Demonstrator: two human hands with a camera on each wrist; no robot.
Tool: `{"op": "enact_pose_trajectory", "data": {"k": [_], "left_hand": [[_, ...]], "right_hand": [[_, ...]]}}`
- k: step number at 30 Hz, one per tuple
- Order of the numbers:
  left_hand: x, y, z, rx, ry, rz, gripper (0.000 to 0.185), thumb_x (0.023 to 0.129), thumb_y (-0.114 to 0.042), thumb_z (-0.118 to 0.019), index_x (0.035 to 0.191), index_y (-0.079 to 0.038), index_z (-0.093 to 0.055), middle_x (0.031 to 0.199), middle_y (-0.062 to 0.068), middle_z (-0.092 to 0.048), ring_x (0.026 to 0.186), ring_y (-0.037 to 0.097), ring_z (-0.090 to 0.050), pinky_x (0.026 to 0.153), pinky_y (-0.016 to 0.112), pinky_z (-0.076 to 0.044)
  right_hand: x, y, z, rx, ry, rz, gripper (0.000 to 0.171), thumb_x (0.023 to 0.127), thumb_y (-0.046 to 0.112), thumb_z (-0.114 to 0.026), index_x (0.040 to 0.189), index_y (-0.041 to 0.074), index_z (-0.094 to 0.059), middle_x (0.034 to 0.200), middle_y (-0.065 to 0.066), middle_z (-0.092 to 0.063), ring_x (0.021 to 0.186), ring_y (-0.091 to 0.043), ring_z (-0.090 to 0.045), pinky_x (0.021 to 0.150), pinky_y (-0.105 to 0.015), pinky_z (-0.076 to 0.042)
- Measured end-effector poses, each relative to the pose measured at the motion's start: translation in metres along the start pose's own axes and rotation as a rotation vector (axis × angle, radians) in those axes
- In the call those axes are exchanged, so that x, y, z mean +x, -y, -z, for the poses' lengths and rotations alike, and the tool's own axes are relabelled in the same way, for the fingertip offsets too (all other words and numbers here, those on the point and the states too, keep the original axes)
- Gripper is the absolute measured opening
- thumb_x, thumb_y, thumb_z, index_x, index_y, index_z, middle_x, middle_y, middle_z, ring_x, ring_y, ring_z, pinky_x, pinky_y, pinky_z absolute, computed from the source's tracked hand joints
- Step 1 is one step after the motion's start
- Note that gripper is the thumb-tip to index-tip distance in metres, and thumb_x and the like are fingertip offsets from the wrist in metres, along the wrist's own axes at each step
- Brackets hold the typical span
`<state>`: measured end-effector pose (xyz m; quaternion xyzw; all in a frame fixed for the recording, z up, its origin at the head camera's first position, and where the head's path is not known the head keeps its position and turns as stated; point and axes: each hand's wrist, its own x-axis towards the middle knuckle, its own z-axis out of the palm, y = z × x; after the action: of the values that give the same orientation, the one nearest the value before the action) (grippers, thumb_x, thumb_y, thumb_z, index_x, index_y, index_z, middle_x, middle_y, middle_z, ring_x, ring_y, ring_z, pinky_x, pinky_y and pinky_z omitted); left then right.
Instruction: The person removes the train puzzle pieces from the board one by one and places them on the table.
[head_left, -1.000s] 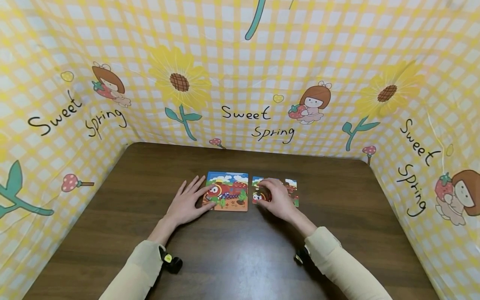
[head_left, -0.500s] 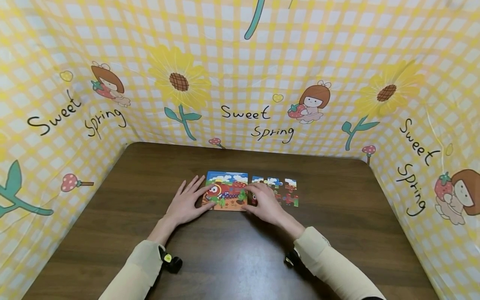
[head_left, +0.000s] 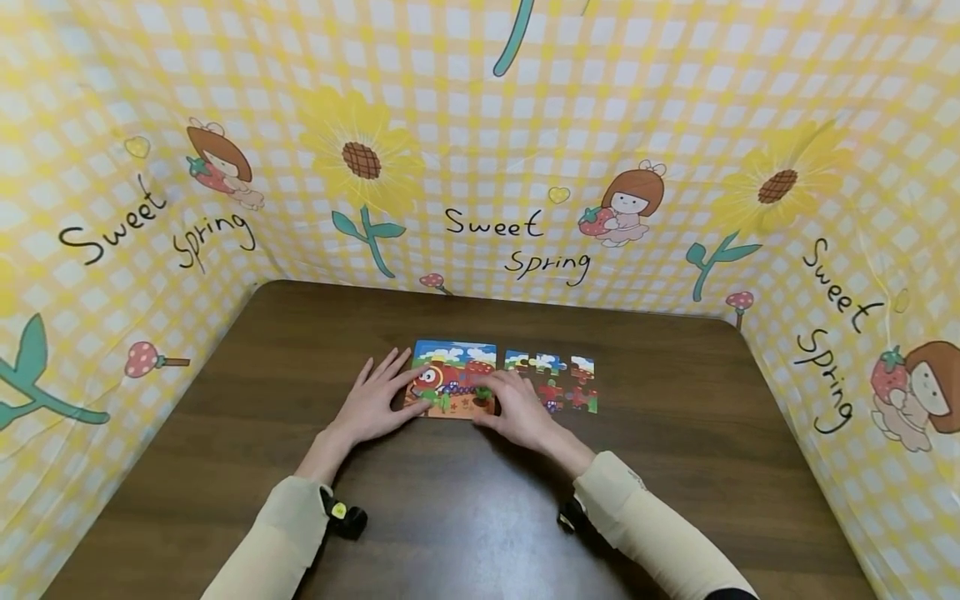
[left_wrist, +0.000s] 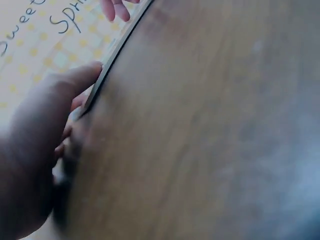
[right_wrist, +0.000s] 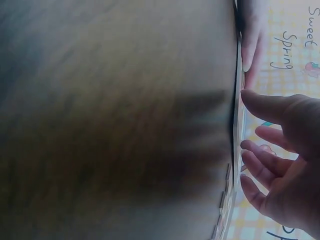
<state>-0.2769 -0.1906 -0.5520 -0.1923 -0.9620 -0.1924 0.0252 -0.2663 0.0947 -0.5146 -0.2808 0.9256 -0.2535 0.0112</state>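
A flat puzzle board (head_left: 453, 407) with a smiling red train picture lies on the table in the head view. My left hand (head_left: 373, 402) rests at its left side, fingers stretched out, thumb and index tips on the picture. Over the board's right part is my right hand (head_left: 517, 408), thumb near the front edge and fingertips on the picture, part of which it hides. The right wrist view shows that hand (right_wrist: 285, 155) with thumb and fingers apart and no piece between them. Loose jigsaw pieces (head_left: 582, 396) lie right of the board, some partly behind the right hand.
The brown wooden table (head_left: 420, 533) is walled on three sides by a yellow checked cloth (head_left: 495, 150) printed with flowers and lettering. A dark wrist camera (head_left: 347, 518) sits at the left cuff, another (head_left: 570, 515) at the right.
My right hand has moved left from the loose pieces onto the right part of the board, uncovering several pieces. My left hand has stayed at the board's left side.
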Motion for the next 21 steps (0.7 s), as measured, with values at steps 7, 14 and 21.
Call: {"op": "enact_pose_trajectory", "data": {"k": [7, 14, 21], "left_hand": [[0.009, -0.02, 0.017, -0.077, 0.093, 0.07, 0.074, 0.088, -0.066, -0.056, 0.149, -0.028, -0.041, 0.163, 0.011, -0.022, 0.152, 0.036, -0.016, 0.118, 0.069, -0.006], [0.021, -0.037, 0.011, 0.004, 0.13, 0.138, 0.092, 0.087, -0.072, -0.051, 0.157, -0.019, -0.024, 0.165, 0.016, -0.012, 0.153, 0.038, -0.01, 0.117, 0.07, -0.007], [0.021, -0.039, -0.001, 0.053, 0.155, 0.19, 0.101, 0.085, -0.078, -0.045, 0.159, -0.019, -0.01, 0.167, 0.01, 0.001, 0.155, 0.033, 0.001, 0.12, 0.065, 0.002]], "right_hand": [[0.002, -0.003, -0.002, -0.006, -0.012, 0.0, 0.059, 0.084, 0.036, -0.077, 0.136, 0.018, -0.057, 0.135, -0.008, -0.057, 0.125, -0.028, -0.052, 0.098, -0.053, -0.042], [0.002, -0.004, -0.001, -0.088, -0.043, -0.032, 0.057, 0.082, 0.043, -0.076, 0.131, 0.018, -0.061, 0.128, -0.006, -0.06, 0.119, -0.025, -0.054, 0.089, -0.044, -0.043], [0.001, -0.003, -0.001, -0.143, -0.027, -0.016, 0.059, 0.082, 0.042, -0.077, 0.133, 0.017, -0.06, 0.127, -0.007, -0.062, 0.117, -0.025, -0.054, 0.09, -0.042, -0.042]]}}
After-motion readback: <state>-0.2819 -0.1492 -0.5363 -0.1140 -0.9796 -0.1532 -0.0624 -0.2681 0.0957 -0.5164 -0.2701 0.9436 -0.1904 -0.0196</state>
